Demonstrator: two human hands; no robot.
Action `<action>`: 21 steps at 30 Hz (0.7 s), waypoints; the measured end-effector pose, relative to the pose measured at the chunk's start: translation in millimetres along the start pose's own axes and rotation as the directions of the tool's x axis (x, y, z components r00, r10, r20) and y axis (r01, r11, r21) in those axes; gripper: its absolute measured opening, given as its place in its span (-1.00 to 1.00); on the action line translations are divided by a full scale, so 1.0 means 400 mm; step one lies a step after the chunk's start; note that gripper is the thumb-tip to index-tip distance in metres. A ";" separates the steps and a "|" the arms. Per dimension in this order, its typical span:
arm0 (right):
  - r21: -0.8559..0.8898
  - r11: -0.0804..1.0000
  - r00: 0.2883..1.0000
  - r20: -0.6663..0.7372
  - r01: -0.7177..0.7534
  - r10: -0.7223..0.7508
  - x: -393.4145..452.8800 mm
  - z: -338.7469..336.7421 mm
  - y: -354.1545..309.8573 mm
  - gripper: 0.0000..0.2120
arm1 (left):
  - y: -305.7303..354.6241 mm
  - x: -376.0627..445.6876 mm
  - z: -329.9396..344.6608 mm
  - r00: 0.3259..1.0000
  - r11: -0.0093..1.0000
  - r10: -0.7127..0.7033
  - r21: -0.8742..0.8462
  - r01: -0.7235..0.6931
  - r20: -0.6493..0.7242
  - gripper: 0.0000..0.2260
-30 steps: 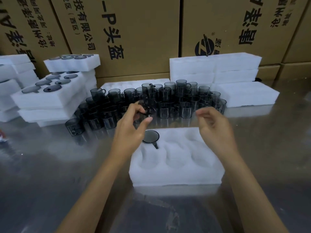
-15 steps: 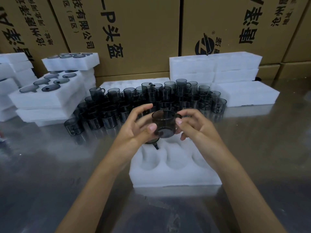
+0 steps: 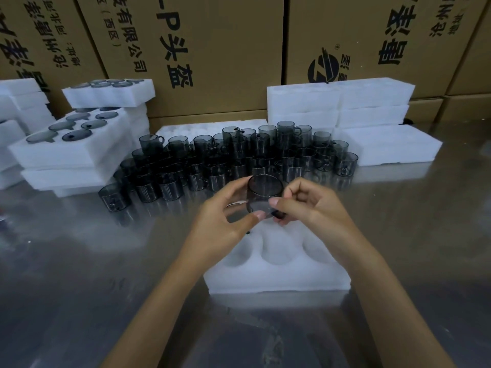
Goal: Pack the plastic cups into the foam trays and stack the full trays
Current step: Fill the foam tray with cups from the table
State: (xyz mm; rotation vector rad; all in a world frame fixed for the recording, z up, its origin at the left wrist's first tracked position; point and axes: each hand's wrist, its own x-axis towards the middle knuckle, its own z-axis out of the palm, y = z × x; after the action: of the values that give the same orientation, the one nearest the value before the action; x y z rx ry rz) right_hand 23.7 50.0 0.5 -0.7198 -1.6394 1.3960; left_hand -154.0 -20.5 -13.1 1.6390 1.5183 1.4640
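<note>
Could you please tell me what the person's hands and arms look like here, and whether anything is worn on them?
Both the left hand and the right hand are bare: no gloves, rings, watch or bands show. The forearms are uncovered as far as the bottom edge of the picture, with no sleeve in sight. The fingernails that show are short and unpainted.

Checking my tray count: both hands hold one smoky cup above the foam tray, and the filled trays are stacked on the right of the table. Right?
Not quite. The head view shows the filled trays stacked on the left of the table. The rest holds: left hand and right hand hold one smoky cup above the foam tray.
</note>
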 end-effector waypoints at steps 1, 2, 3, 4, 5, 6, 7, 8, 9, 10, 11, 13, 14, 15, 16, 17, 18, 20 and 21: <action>-0.015 1.000 1.000 0.004 -0.010 0.010 -0.001 -0.009 -0.002 -0.81 | 0.000 0.000 0.005 1.000 1.000 -0.002 0.028 0.003 -0.006 -0.48; -0.027 0.999 1.000 0.004 -0.021 0.021 -0.001 -0.015 -0.004 -0.81 | -0.002 0.001 0.009 1.000 0.999 -0.004 0.047 0.005 -0.006 -0.48; -0.035 0.999 0.999 -0.005 -0.033 0.033 -0.001 -0.020 -0.004 -0.79 | -0.003 0.002 0.013 1.000 0.998 -0.005 0.062 0.005 0.001 -0.49; -0.040 0.998 0.999 -0.021 -0.041 0.040 0.000 -0.023 -0.005 -0.77 | -0.004 0.004 0.018 1.000 0.996 -0.005 0.085 0.004 0.012 -0.49; -0.048 0.998 0.998 -0.043 -0.044 0.042 0.002 -0.025 -0.004 -0.78 | -0.005 0.007 0.024 1.000 0.993 -0.005 0.116 0.002 0.027 -0.48; -0.061 0.997 0.997 -0.067 -0.045 0.041 0.004 -0.027 -0.002 -0.80 | -0.006 0.010 0.030 0.999 0.989 0.000 0.151 -0.007 0.045 -0.47; -0.079 0.996 0.995 -0.092 -0.047 0.039 0.006 -0.030 0.002 -0.83 | -0.005 0.014 0.037 0.998 0.982 0.009 0.186 -0.021 0.064 -0.45; -0.096 0.994 0.993 -0.115 -0.052 0.040 0.008 -0.033 0.005 -0.84 | -0.005 0.018 0.044 0.996 0.973 0.019 0.227 -0.038 0.084 -0.43; -0.109 0.992 0.990 -0.135 -0.061 0.046 0.009 -0.035 0.009 -0.86 | -0.005 0.022 0.048 0.994 0.960 0.026 0.275 -0.055 0.106 -0.40; -0.118 0.990 0.987 -0.150 -0.072 0.054 0.011 -0.036 0.011 -0.87 | -0.006 0.026 0.051 0.992 0.940 0.028 0.334 -0.069 0.126 -0.40; -0.125 0.989 0.986 -0.159 -0.081 0.060 0.011 -0.036 0.013 -0.88 | -0.009 0.029 0.050 0.990 0.916 0.019 0.394 -0.074 0.143 -0.40; -0.143 0.985 0.985 -0.159 -0.094 0.070 0.013 -0.033 0.016 -0.90 | -0.021 0.030 0.047 0.988 0.885 -0.028 0.463 -0.047 0.154 -0.42; -0.152 0.983 0.985 -0.156 -0.101 0.077 0.013 -0.032 0.018 -0.90 | -0.028 0.029 0.046 0.987 0.882 -0.052 0.470 -0.026 0.152 -0.43; -0.160 0.981 0.985 -0.153 -0.107 0.083 0.015 -0.030 0.021 -0.91 | -0.033 0.028 0.044 0.987 0.879 -0.067 0.477 -0.011 0.147 -0.43; -0.166 0.980 0.985 -0.151 -0.111 0.086 0.017 -0.030 0.024 -0.91 | -0.037 0.026 0.044 0.988 0.873 -0.070 0.488 -0.006 0.138 -0.43; -0.174 0.979 0.984 -0.154 -0.110 0.084 0.018 -0.030 0.026 -0.90 | -0.038 0.025 0.044 0.989 0.866 -0.065 0.500 -0.009 0.131 -0.44; -0.180 0.978 0.984 -0.163 -0.107 0.078 0.020 -0.032 0.029 -0.90 | -0.039 0.025 0.045 0.991 0.861 -0.054 0.507 -0.017 0.126 -0.44; -0.195 0.976 0.982 -0.177 -0.096 0.061 0.022 -0.036 0.033 -0.89 | -0.037 0.027 0.045 0.993 0.860 -0.033 0.509 -0.030 0.115 -0.44; -0.204 0.975 0.982 -0.179 -0.091 0.054 0.022 -0.037 0.033 -0.89 | -0.035 0.027 0.045 0.993 0.858 -0.023 0.511 -0.038 0.113 -0.44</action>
State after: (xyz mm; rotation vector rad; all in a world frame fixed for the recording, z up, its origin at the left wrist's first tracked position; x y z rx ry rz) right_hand 31.3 67.7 -10.0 -1.0056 -1.6524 1.1831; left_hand -145.5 -1.3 -27.1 1.9832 1.9503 0.9860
